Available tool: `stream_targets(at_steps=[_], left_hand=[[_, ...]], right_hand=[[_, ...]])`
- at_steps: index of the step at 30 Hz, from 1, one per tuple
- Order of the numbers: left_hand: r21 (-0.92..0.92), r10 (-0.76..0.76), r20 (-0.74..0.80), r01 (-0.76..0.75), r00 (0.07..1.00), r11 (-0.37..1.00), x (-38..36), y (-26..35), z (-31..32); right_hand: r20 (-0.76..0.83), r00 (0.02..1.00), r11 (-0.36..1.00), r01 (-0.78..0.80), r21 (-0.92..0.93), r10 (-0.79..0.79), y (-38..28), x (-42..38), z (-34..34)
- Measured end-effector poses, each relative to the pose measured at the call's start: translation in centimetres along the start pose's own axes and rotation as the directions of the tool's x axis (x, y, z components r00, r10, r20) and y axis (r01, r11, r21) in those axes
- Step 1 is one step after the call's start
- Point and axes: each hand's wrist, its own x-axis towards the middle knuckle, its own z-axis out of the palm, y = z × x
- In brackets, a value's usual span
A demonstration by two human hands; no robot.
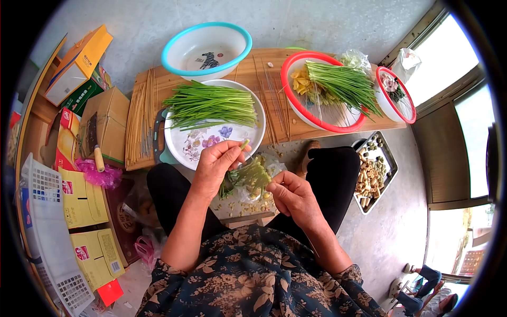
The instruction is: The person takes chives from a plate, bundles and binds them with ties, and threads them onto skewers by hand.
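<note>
My left hand (219,162) is closed in a pinch, with a short piece of green stalk (244,143) sticking out between thumb and fingers. To its right, my right hand (291,191) is pinched at the edge of a green leafy bunch (250,176); a thin skewer-like line runs back below its wrist. Whether the fingers grip the bunch or only the skewer is unclear. Beyond my hands, a white floral plate (211,138) on the wooden table (274,103) holds a pile of long green stalks (214,104).
Thin sticks (141,119) lie at the table's left. Behind are a blue-rimmed basin (182,55) and red-rimmed basins (296,100) with vegetables. A metal tray (388,182) stands right of my knee, boxes (105,124) at left. Another person (422,296) sits at lower right.
</note>
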Motion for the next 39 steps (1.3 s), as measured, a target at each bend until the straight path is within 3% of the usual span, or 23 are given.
stream_targets(at_steps=[14, 17, 20, 23, 25, 26, 29, 32, 36, 39], left_hand=[[0.007, 0.002, 0.089, -0.003, 0.996, 1.000, 0.0, 0.4, 0.4], [0.081, 0.031, 0.131, -0.042, 0.991, 0.996, 0.0, 0.1, 0.7], [0.111, 0.168, 0.150, -0.185, 0.974, 0.976, 0.1, 0.6, 1.0], [0.089, 0.135, 0.230, -0.159, 0.964, 0.983, 0.3, 1.2, 1.1], [0.041, -0.009, 0.356, -0.006, 0.934, 0.999, 0.7, 1.0, 1.0], [0.030, 0.008, 0.371, -0.021, 0.928, 0.999, 0.9, 1.1, 1.2], [0.124, -0.064, 0.397, 0.016, 0.916, 0.992, 1.5, 0.8, 0.6], [0.011, -0.106, 0.317, 0.108, 0.942, 0.994, 1.8, 0.0, 0.2], [-0.085, -0.130, 0.331, 0.167, 0.935, 0.982, 1.8, -0.3, -0.4], [-0.060, -0.189, 0.330, 0.221, 0.925, 0.973, 1.5, -0.2, -0.3]], right_hand=[[0.031, 1.000, 0.999, -0.004, 0.038, 0.002, -0.1, -0.2, -0.3], [-0.007, 1.000, 1.000, -0.003, 0.006, 0.003, -0.3, -0.1, -0.1], [0.009, 1.000, 1.000, -0.001, 0.012, 0.001, -0.3, -0.1, -0.3], [-0.006, 1.000, 0.997, -0.019, 0.070, 0.020, -0.3, -0.2, -0.5], [-0.025, 0.999, 0.997, -0.026, 0.075, 0.028, -0.5, -0.2, -0.6], [-0.015, 0.999, 0.998, -0.032, 0.060, 0.033, -0.5, -0.2, -0.7], [-0.017, 0.999, 0.999, -0.030, 0.026, 0.031, -0.5, -0.3, -0.7], [-0.022, 0.999, 0.997, -0.051, -0.057, 0.050, -0.9, -0.8, -1.0], [-0.015, 0.997, 0.991, -0.074, -0.108, 0.072, -0.8, -1.1, -1.5], [0.001, 0.998, 0.994, -0.059, -0.096, 0.060, -0.6, -1.0, -1.4]])
